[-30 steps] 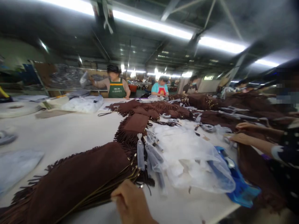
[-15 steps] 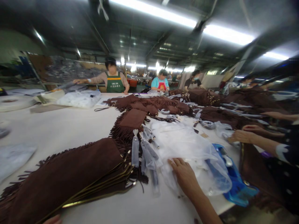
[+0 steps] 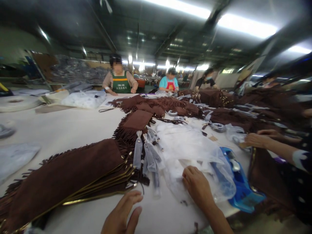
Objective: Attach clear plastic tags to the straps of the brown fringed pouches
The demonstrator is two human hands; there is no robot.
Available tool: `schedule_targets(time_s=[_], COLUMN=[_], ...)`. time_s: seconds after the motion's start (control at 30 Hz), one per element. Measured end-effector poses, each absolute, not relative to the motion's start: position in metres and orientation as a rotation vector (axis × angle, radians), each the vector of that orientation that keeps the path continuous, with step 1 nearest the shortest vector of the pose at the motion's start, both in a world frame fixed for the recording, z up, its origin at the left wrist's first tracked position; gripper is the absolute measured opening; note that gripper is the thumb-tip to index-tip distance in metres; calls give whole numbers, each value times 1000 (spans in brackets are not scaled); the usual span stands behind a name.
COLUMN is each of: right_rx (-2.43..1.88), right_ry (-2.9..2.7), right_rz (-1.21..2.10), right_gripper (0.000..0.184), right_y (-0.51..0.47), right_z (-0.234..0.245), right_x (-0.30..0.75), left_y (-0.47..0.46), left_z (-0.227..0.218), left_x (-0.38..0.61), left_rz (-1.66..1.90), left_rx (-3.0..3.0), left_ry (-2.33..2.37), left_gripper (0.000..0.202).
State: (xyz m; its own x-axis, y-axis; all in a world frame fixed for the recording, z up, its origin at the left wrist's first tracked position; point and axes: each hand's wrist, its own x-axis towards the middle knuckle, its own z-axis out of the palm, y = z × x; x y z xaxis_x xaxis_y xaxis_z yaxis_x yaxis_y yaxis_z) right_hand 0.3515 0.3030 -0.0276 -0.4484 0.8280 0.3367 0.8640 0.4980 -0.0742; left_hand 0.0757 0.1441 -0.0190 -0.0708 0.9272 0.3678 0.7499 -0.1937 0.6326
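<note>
My left hand (image 3: pixel 124 213) lies at the table's near edge with fingers stretched out flat, holding nothing, just in front of a stack of brown suede fringed bags (image 3: pixel 70 174) with gold zippers. My right hand (image 3: pixel 196 185) rests on a heap of clear plastic bags (image 3: pixel 192 152), its fingers curled down into the film. Wrapped bag straps (image 3: pixel 148 152) lie between the brown stack and the plastic.
A blue tape dispenser (image 3: pixel 240 188) sits right of the plastic heap. A co-worker's hands (image 3: pixel 258 139) work at the right edge. More brown fringed bags (image 3: pixel 158 109) cover the far table (image 3: pixel 73 130). Three people stand at the far side; white bagged goods (image 3: pixel 84 99) lie back left.
My left hand has come up into view at the near edge, fingers spread. My right hand drew slightly back toward me on the plastic and its fingers curled.
</note>
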Motion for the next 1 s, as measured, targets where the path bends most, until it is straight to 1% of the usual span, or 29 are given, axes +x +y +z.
schedule_targets(time_s=[0.07,0.2,0.27,0.4,0.53,0.7,0.83,0.93,1.0], right_rx=[-1412,-1398,-1411,-1493,-1602,-1669,-1611,-1514,-1486], right_ry=[-2417,-2406,-2379,-2242,-2106,-2142,-2151,-2086,-2002], right_rz=[-148,-97,-71,10,268,278,283,312,364], right_gripper=[16,19,23,31,28,13,17,23,20], right_y=[303,304,302,286,269,264,264,267,273], right_z=[-27,-28,-30,-36,-39,-36,-42,-61,-77], right_x=[355,361,364,369,363,348,349,356,359], left_y=[159,194,209,230,237,242,246,250,254], left_z=[-10,2,-1,-22,-36,-36,-35,-36,-38], left_x=[97,145,162,178,179,181,185,188,189], left_rz=[1088,982,936,871,883,915,855,769,725], left_rx=[2046,2158,2132,2064,2045,2021,2039,2042,2030], left_ry=[1721,1472,1472,1551,1542,1536,1566,1606,1607], left_gripper=[28,39,43,47,45,46,52,54,55])
